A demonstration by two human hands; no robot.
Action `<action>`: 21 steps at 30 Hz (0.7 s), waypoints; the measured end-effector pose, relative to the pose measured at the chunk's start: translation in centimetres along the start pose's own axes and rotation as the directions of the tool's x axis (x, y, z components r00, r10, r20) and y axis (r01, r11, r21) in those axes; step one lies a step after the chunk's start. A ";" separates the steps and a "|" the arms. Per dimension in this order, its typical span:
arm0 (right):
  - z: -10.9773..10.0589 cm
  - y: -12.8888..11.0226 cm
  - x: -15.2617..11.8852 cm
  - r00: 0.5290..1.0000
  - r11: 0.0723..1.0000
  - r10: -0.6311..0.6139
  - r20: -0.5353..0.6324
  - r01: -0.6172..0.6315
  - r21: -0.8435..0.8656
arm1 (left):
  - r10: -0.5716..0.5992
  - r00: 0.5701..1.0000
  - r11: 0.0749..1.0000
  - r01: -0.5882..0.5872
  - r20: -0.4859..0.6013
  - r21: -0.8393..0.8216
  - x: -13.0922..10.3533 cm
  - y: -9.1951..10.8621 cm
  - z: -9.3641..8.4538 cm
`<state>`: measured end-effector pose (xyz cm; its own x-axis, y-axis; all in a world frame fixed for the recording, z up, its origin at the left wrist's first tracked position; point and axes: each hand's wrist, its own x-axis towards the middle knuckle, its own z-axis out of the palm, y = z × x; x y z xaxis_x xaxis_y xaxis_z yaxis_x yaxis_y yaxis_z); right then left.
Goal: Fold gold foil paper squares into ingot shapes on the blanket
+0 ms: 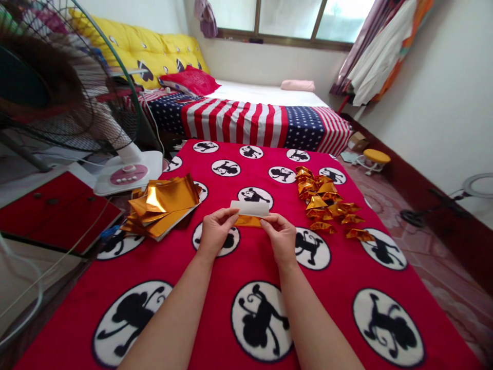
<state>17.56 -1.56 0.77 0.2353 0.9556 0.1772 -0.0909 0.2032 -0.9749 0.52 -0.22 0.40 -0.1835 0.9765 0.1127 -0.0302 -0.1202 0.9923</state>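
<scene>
Between my hands is a sheet of gold foil paper (248, 220), partly folded, with its white back (249, 207) showing along the far side. My left hand (217, 229) pinches its left end with thumb and fingers. At the right end, my right hand (280, 234) grips the fold the same way. Off to the left lies a loose stack of flat gold foil sheets (169, 198). Several folded gold paper ingots (318, 201) are heaped on the right. Everything rests on a red cloth (246, 262) printed with black monkeys in white circles.
A standing fan (129, 172) is close on the left, beside a red-topped cabinet (57, 205). Beyond the cloth is a bed (239, 121) with a striped and starred cover. A yellow stool (376, 156) stands on the floor at right.
</scene>
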 end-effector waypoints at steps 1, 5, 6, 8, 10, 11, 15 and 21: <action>0.0 0.0 0.0 1.000 1.000 -0.001 0.001 0.001 -0.006 | 0.004 1.000 1.000 -0.004 0.000 0.002 0.0 0.0 0.0; 0.0 0.1 0.0 1.000 1.000 0.016 -0.020 -0.016 -0.011 | -0.001 1.000 1.000 0.001 0.007 -0.004 0.0 0.1 0.1; 0.1 0.1 0.0 0.999 1.000 0.024 -0.028 -0.024 -0.009 | -0.004 1.000 1.000 0.004 0.008 -0.010 0.0 0.1 0.1; 0.1 0.3 0.0 0.999 0.999 0.038 -0.037 -0.038 0.003 | -0.010 1.000 1.000 0.011 0.008 -0.028 -0.1 0.2 0.2; 0.1 0.3 0.1 0.998 0.999 0.046 -0.044 -0.045 0.023 | -0.015 1.000 0.999 0.015 0.009 -0.041 -0.1 0.2 0.2; 0.1 0.4 0.1 0.998 0.998 0.048 -0.050 -0.046 0.035 | -0.016 1.000 0.999 0.016 0.010 -0.043 -0.1 0.3 0.2; 0.1 0.5 0.1 0.996 0.997 0.048 -0.074 -0.042 0.071 | -0.013 1.000 0.999 0.013 0.009 -0.032 -0.2 0.4 0.3; 0.2 0.4 0.1 0.995 0.992 0.073 -0.075 -0.065 0.107 | -0.004 1.000 1.000 0.004 0.004 -0.016 -0.3 0.6 0.3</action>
<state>17.32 -1.28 0.41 0.2996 0.9493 0.0952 -0.2093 0.1627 -0.9642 0.89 -0.49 1.02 -0.1792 0.9778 0.1089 -0.0463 -0.1190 0.9918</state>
